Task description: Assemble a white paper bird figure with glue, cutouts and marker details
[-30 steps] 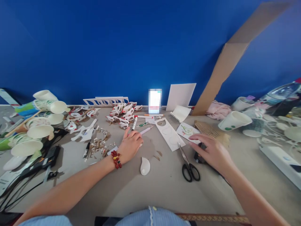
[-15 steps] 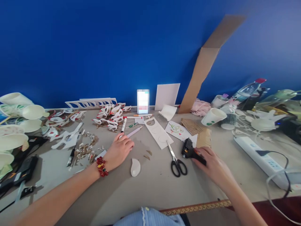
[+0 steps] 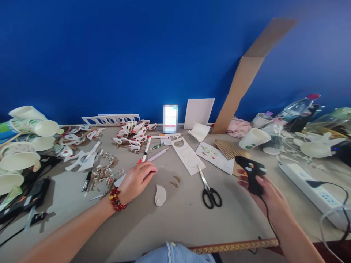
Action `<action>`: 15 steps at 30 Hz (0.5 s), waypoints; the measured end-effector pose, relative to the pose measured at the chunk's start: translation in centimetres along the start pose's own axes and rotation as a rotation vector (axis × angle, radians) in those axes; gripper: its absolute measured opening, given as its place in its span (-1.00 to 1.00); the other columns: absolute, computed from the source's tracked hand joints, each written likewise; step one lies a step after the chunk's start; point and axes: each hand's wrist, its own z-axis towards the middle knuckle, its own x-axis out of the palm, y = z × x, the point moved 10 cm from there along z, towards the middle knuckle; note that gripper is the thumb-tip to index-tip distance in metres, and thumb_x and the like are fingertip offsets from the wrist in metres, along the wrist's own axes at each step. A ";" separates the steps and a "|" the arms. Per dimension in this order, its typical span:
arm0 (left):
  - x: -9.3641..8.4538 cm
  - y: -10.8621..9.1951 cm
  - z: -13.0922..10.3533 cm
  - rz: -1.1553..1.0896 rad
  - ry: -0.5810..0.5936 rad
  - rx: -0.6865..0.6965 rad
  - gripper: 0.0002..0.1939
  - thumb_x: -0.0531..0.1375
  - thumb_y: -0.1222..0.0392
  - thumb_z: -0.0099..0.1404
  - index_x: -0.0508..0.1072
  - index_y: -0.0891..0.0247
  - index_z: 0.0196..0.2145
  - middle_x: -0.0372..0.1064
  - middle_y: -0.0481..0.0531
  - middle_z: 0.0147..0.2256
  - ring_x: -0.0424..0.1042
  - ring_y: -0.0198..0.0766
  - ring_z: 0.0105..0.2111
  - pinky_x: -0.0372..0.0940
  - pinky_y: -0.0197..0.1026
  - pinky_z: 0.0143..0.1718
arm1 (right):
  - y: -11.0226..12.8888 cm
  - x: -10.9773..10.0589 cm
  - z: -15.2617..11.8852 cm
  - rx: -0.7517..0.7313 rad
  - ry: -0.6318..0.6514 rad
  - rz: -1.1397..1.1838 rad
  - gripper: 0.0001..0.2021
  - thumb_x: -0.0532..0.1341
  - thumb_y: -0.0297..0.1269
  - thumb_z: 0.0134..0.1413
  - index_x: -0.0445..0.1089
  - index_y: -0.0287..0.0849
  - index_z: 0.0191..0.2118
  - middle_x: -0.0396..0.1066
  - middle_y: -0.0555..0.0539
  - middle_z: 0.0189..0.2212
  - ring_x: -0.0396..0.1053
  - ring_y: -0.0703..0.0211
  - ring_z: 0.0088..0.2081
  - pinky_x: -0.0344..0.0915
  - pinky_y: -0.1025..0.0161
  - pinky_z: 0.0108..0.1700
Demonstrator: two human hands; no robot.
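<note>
My right hand is closed round the handle of a black hot glue gun, held up above the right side of the table with its cord hanging down. My left hand, wearing a red bead bracelet, lies palm down on the table with nothing seen in it. Its thumb stands apart; the undersides of the fingers are hidden. Just beyond its knuckles lie a white marker and a pale purple pen. A white teardrop-shaped cutout and two small brown scraps lie to its right.
Black-handled scissors lie by a white card strip. Several small white bird shapes are piled at the back. Paper cups crowd the left; a power strip stands right. A phone leans against the wall.
My right hand has lifted the glue gun off the table and moved it right, turning it. My left hand has stayed nearly in place, its fingers a little more curled. The view has shifted slightly.
</note>
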 end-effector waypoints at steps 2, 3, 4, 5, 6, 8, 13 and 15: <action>-0.3 -0.2 0.0 -0.068 -0.038 -0.007 -0.84 0.04 0.30 0.39 0.41 0.20 -0.22 0.44 0.01 -0.23 0.43 -0.27 -0.20 0.32 -0.19 -0.08 | -0.2 1.4 -0.3 0.143 0.060 0.275 -0.65 -0.05 0.00 0.22 0.36 -0.06 -0.13 0.47 -0.17 -0.21 0.43 0.01 -0.39 0.43 0.05 -0.34; -0.5 -0.3 0.0 -0.092 -0.053 -0.015 -0.85 0.04 0.31 0.38 0.41 0.20 -0.22 0.44 0.01 -0.23 0.43 -0.27 -0.21 0.32 -0.19 -0.08 | 0.2 2.5 -0.5 0.189 0.112 0.365 -0.64 -0.05 0.00 0.20 0.38 -0.07 -0.16 0.46 -0.17 -0.24 0.39 0.04 -0.43 0.40 0.07 -0.39; -0.7 -0.4 -0.1 -0.116 -0.066 -0.025 -0.85 0.05 0.31 0.38 0.41 0.20 -0.23 0.44 0.01 -0.24 0.43 -0.27 -0.21 0.32 -0.19 -0.08 | 0.8 3.6 -0.6 0.208 0.154 0.418 -0.64 -0.04 0.00 0.18 0.38 -0.07 -0.18 0.45 -0.17 -0.27 0.34 0.07 -0.47 0.36 0.09 -0.43; -0.8 -0.4 -0.1 -0.141 -0.073 -0.036 -0.86 0.06 0.32 0.37 0.41 0.20 -0.24 0.44 0.01 -0.24 0.43 -0.27 -0.21 0.32 -0.19 -0.08 | 1.4 4.8 -0.7 0.220 0.195 0.452 -0.65 -0.02 -0.01 0.16 0.38 -0.08 -0.18 0.44 -0.17 -0.29 0.30 0.09 -0.50 0.32 0.12 -0.46; -0.8 -0.5 -0.2 -0.170 -0.079 -0.047 -0.87 0.07 0.33 0.36 0.41 0.21 -0.25 0.44 0.01 -0.25 0.43 -0.27 -0.22 0.32 -0.19 -0.08 | 2.1 6.0 -0.7 0.229 0.230 0.477 -0.66 0.00 -0.01 0.13 0.38 -0.09 -0.19 0.43 -0.18 -0.30 0.25 0.12 -0.52 0.28 0.13 -0.49; -1.0 -0.6 -0.4 -0.233 -0.090 -0.071 -0.88 0.09 0.34 0.35 0.41 0.22 -0.27 0.43 0.01 -0.26 0.42 -0.27 -0.22 0.32 -0.18 -0.07 | 3.4 8.5 -0.8 0.255 0.295 0.518 -0.64 0.00 0.00 0.09 0.37 -0.11 -0.17 0.40 -0.18 -0.30 0.19 0.16 -0.57 0.22 0.16 -0.54; -1.5 -0.7 -1.1 -0.351 -0.138 -0.132 -0.92 0.14 0.32 0.33 0.43 0.23 -0.30 0.45 0.02 -0.29 0.43 -0.26 -0.24 0.33 -0.19 -0.12 | 6.5 14.9 -1.4 0.299 0.514 0.604 -0.58 -0.05 0.05 0.05 0.36 -0.15 -0.25 0.33 -0.15 -0.37 0.09 0.23 -0.62 0.13 0.22 -0.59; -1.7 -0.6 -1.2 -0.374 -0.164 -0.152 -0.93 0.15 0.32 0.32 0.43 0.23 -0.30 0.45 0.03 -0.29 0.44 -0.26 -0.25 0.34 -0.19 -0.14 | 7.2 16.9 -1.7 0.335 0.566 0.668 -0.61 -0.03 0.04 0.04 0.35 -0.14 -0.28 0.32 -0.12 -0.40 0.07 0.25 -0.63 0.10 0.25 -0.60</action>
